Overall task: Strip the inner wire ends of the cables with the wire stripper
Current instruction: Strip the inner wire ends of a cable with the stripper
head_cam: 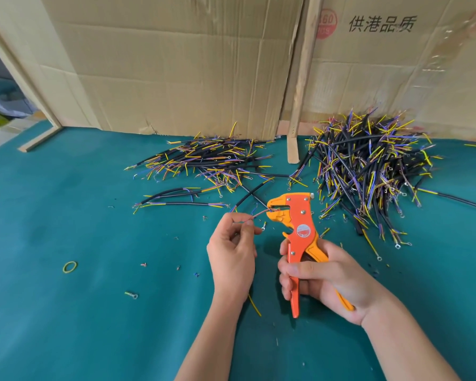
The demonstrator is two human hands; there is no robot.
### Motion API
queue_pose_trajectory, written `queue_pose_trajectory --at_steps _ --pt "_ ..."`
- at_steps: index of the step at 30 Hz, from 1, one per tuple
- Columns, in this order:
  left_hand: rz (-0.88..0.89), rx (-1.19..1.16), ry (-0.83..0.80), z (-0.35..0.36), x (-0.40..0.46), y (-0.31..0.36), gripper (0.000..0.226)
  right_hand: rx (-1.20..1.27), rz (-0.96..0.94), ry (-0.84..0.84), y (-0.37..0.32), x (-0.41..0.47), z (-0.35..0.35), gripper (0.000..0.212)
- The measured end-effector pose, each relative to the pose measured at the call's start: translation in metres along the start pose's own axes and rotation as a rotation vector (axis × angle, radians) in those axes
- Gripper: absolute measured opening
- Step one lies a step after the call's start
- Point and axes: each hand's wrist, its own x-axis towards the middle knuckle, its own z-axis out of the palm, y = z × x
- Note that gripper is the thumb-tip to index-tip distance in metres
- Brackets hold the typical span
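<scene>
Pinching a thin pink wire (259, 214) in left hand (232, 257), its tip fed into stripper (294, 224) clenched by right hand (319, 273). Light, limp; best pinched close to tip. Cable piles (368, 166) beyond, far right.

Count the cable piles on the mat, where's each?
2. The flatter left pile lies against the cardboard; the taller right pile sits right of the wooden post. A few loose cables lie apart, and more may be off-frame right.
</scene>
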Motion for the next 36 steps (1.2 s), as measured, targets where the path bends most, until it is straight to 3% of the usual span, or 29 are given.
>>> queue_pose_trajectory --at_steps 17,21,25,30,36 --pt "-0.022 0.0 0.036 -0.001 -0.002 0.003 0.028 -0.004 0.001 -0.009 0.0 -0.001 -0.002 0.035" --pt "-0.021 0.001 0.026 -0.001 -0.001 0.003 0.027 0.007 0.013 0.049 0.001 0.0 0.002 0.042" --pt "-0.027 -0.006 0.023 -0.002 -0.002 0.003 0.027 -0.025 0.034 0.065 -0.002 0.001 0.007 0.032" --pt "-0.02 0.014 -0.026 -0.001 -0.002 0.003 0.019 -0.07 -0.007 0.214 0.0 0.006 0.013 0.038" --pt "-0.033 0.018 -0.032 -0.001 -0.002 0.002 0.011 0.092 -0.008 0.084 -0.005 -0.003 0.003 0.034"
